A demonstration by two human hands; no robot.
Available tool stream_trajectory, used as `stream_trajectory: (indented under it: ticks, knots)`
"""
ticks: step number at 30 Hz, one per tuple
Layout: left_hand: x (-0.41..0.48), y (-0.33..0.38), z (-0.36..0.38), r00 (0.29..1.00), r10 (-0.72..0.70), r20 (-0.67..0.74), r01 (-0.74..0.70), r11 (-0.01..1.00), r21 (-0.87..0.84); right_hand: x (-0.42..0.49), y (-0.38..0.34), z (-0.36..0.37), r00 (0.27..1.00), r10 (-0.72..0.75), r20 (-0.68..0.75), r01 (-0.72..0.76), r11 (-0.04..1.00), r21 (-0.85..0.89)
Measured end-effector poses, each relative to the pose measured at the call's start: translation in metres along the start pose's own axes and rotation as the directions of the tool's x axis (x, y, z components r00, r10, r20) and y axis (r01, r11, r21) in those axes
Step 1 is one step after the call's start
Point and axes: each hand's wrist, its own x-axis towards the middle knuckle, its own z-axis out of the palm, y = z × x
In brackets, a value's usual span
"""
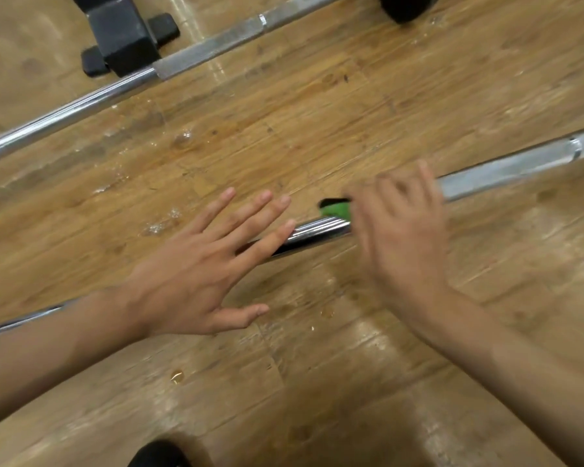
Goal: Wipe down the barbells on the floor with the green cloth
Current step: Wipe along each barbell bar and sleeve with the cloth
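Observation:
Two chrome barbells lie on the wooden floor. The near barbell (317,230) runs from lower left to upper right. My right hand (402,227) is curled over its shaft and holds the green cloth (336,208) against it; only a small green corner shows past my fingers. The hand is motion-blurred. My left hand (199,264) is spread flat with straight fingers over the bar to the left of the cloth, fingertips at the shaft. The far barbell (115,89) lies parallel across the top of the view.
A black bench foot (122,35) stands behind the far barbell at top left. A black weight plate (405,8) sits at the top right edge. A dark shoe tip (159,455) shows at the bottom. Wet spots dot the floor.

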Motion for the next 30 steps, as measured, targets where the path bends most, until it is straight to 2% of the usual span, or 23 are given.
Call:
stream_trajectory:
  ticks: [2, 4, 6, 8, 11, 12, 14, 16, 17, 18, 22, 25, 26, 27, 28, 30]
  knots:
    - [0.001, -0.005, -0.001, 1.0, 0.011, -0.002, -0.011, 0.999, -0.04, -0.005, 0.0, 0.005, 0.98, -0.196, 0.031, 0.196, 0.981, -0.012]
    - [0.003, -0.009, -0.001, 1.0, 0.026, 0.0, -0.026, 0.997, -0.074, -0.004, 0.037, -0.001, 0.967, -0.253, 0.034, 0.255, 0.963, -0.085]
    - [0.004, -0.013, 0.0, 1.0, 0.023, -0.004, -0.023, 0.996, -0.083, -0.006, 0.079, -0.007, 0.987, -0.162, -0.021, 0.159, 0.98, -0.116]
    - [0.005, -0.014, 0.002, 1.0, 0.02, -0.008, -0.021, 0.997, -0.078, -0.006, 0.1, -0.012, 0.997, 0.001, -0.077, -0.01, 0.994, -0.112]
    - [0.008, -0.017, 0.0, 1.0, 0.011, 0.0, -0.011, 0.999, -0.053, 0.007, 0.061, 0.001, 0.961, 0.239, -0.142, -0.242, 0.97, -0.006]
    - [0.009, -0.019, -0.001, 1.0, 0.006, 0.006, -0.005, 0.999, -0.05, 0.01, 0.039, 0.008, 0.963, 0.234, -0.135, -0.233, 0.972, 0.023]
    - [0.01, -0.021, -0.002, 1.0, -0.001, 0.01, 0.001, 0.998, -0.056, 0.006, 0.0, 0.023, 0.996, 0.034, -0.083, -0.031, 0.999, 0.041]
    - [0.012, -0.025, -0.003, 1.0, 0.0, 0.003, 0.001, 0.998, -0.064, 0.008, -0.003, 0.023, 0.97, -0.24, -0.025, 0.239, 0.971, -0.023]
    - [0.012, -0.027, -0.004, 1.0, -0.001, 0.001, 0.001, 0.998, -0.062, 0.014, 0.012, 0.02, 0.953, -0.302, -0.008, 0.301, 0.952, -0.062]
    - [0.013, -0.029, -0.005, 1.0, 0.0, 0.003, 0.0, 0.998, -0.059, 0.019, 0.032, 0.017, 0.954, -0.301, -0.006, 0.299, 0.95, -0.086]
    - [0.015, -0.033, -0.005, 1.0, -0.005, 0.014, 0.006, 0.999, -0.052, 0.032, 0.097, -0.001, 0.998, 0.023, -0.055, -0.029, 0.994, -0.106]
    - [0.017, -0.037, -0.005, 1.0, -0.003, 0.024, 0.004, 0.998, -0.056, 0.041, 0.056, 0.005, 0.961, 0.25, -0.123, -0.259, 0.963, -0.069]
    - [0.017, -0.038, -0.005, 1.0, -0.004, 0.026, 0.005, 0.998, -0.057, 0.042, 0.035, 0.011, 0.965, 0.236, -0.112, -0.242, 0.97, -0.039]
    - [0.017, -0.039, -0.006, 1.0, -0.006, 0.028, 0.008, 0.998, -0.058, 0.039, 0.014, 0.017, 0.985, 0.155, -0.077, -0.156, 0.988, -0.002]
    - [0.016, -0.039, -0.006, 1.0, -0.008, 0.03, 0.01, 0.998, -0.06, 0.033, -0.002, 0.023, 0.999, 0.036, -0.03, -0.035, 0.999, 0.034]
    - [0.017, -0.039, -0.006, 0.999, -0.01, 0.04, 0.013, 0.998, -0.063, 0.029, -0.005, 0.023, 0.981, -0.189, 0.041, 0.189, 0.982, 0.017]
